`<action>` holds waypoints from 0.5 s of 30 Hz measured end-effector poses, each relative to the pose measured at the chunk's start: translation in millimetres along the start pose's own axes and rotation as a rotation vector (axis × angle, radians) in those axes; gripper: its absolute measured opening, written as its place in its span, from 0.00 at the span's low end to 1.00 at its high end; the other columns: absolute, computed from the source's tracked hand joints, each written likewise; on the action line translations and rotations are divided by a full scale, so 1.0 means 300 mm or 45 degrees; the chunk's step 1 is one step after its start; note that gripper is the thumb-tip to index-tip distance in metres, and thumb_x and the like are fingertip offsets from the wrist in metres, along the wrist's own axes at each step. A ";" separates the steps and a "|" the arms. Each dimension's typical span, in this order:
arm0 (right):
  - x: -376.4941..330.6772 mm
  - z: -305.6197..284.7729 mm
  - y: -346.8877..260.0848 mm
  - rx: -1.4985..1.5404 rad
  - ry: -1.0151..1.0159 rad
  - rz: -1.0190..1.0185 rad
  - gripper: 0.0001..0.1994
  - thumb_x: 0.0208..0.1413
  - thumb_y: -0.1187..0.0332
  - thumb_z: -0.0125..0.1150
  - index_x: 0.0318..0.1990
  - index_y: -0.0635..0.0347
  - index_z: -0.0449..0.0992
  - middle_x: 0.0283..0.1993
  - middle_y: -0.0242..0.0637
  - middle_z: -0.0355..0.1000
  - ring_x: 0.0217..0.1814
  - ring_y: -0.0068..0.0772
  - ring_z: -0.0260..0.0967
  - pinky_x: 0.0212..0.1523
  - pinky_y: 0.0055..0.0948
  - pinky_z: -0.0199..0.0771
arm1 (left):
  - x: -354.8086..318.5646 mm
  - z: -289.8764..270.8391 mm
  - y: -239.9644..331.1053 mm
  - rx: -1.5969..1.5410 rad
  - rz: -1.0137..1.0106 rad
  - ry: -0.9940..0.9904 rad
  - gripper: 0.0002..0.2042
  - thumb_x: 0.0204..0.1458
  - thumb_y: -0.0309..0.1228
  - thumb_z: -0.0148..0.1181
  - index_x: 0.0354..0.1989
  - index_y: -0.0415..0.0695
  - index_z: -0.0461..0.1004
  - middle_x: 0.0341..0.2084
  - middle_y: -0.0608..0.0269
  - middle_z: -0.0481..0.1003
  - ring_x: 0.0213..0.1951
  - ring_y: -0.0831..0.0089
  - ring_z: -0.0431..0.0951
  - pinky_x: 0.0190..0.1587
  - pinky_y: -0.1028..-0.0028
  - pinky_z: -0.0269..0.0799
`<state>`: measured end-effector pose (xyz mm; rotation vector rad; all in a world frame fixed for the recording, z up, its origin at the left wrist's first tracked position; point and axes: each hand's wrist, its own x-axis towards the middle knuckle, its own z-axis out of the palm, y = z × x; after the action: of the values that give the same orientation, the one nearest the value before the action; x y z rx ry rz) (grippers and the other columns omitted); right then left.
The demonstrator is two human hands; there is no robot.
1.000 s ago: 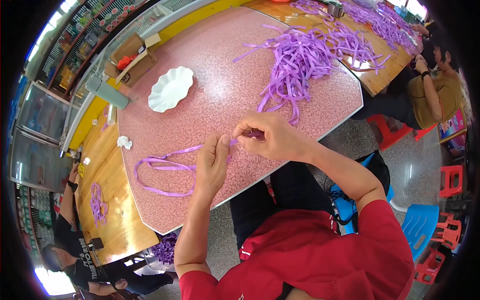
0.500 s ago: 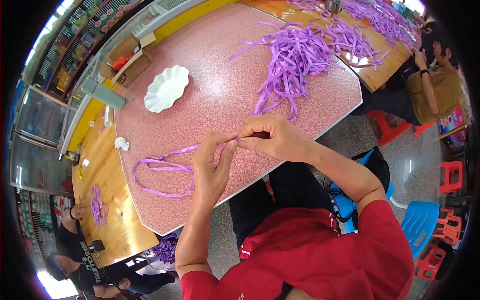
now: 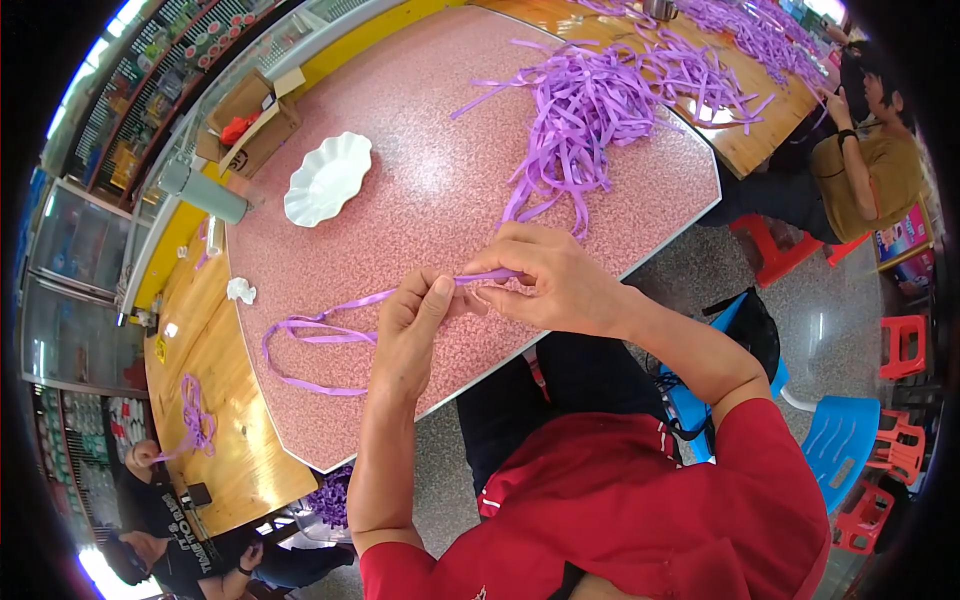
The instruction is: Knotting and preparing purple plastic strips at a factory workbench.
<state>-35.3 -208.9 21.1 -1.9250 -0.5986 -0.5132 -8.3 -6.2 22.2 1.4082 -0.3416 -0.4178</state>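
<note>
A purple ribbon (image 3: 352,304) runs from my hands leftward and lies in a loose loop on the pink tabletop (image 3: 420,225). My left hand (image 3: 415,320) pinches it between thumb and fingers. Just right of that, my right hand (image 3: 545,280) grips a short stretch of the same ribbon, its fingers bent around it. Both hands are close together above the table's near edge. Beyond them lies a big tangled heap of purple ribbons (image 3: 590,120), reaching over the table's far right edge.
A white scalloped dish (image 3: 328,180), a crumpled white tissue (image 3: 241,290), a green bottle (image 3: 205,192) and an open cardboard box (image 3: 250,125) stand on the left. Two people work with ribbon at wooden tables, left and far right. Red stools and a blue chair (image 3: 838,450) are at right.
My hands have drawn slightly apart, and a short taut stretch of ribbon now shows between them. The loop has slid a little. The person at left has lifted a ribbon end.
</note>
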 end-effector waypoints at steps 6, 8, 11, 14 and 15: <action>-0.007 -0.011 0.005 0.027 -0.004 0.026 0.08 0.51 0.74 0.67 0.40 0.60 0.81 0.30 0.34 0.70 0.28 0.27 0.66 0.27 0.27 0.64 | 0.005 -0.023 -0.030 -0.069 -0.072 -0.087 0.12 0.66 0.36 0.51 0.42 0.38 0.73 0.33 0.61 0.77 0.39 0.71 0.79 0.50 0.71 0.73; -0.007 -0.015 0.005 0.050 0.003 0.043 0.07 0.51 0.74 0.67 0.39 0.60 0.81 0.29 0.33 0.69 0.27 0.26 0.65 0.26 0.27 0.63 | 0.002 -0.010 -0.019 -0.013 -0.067 -0.114 0.13 0.66 0.36 0.51 0.44 0.38 0.73 0.35 0.61 0.77 0.40 0.71 0.79 0.50 0.71 0.73; -0.006 -0.019 0.001 0.081 0.058 0.077 0.06 0.52 0.74 0.67 0.38 0.60 0.81 0.28 0.32 0.69 0.26 0.24 0.64 0.26 0.26 0.62 | -0.008 0.018 0.001 0.131 0.029 0.092 0.12 0.64 0.34 0.55 0.47 0.38 0.73 0.38 0.60 0.76 0.43 0.71 0.78 0.50 0.71 0.73; -0.005 -0.024 0.004 0.022 0.049 0.053 0.05 0.52 0.74 0.67 0.37 0.60 0.81 0.27 0.31 0.69 0.26 0.23 0.63 0.25 0.26 0.60 | -0.008 0.023 0.000 0.514 0.320 0.082 0.14 0.57 0.28 0.62 0.50 0.39 0.73 0.42 0.58 0.76 0.46 0.68 0.77 0.50 0.70 0.72; -0.007 -0.022 0.007 0.019 0.052 0.053 0.05 0.52 0.74 0.67 0.37 0.60 0.81 0.27 0.31 0.68 0.26 0.23 0.62 0.25 0.26 0.60 | -0.005 0.031 0.011 0.745 0.496 0.083 0.15 0.53 0.24 0.64 0.50 0.39 0.73 0.41 0.57 0.76 0.45 0.68 0.77 0.50 0.70 0.72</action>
<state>-36.2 -216.0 21.1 -1.9043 -0.5342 -0.5188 -13.7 -13.2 26.6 1.8644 -0.7094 0.0617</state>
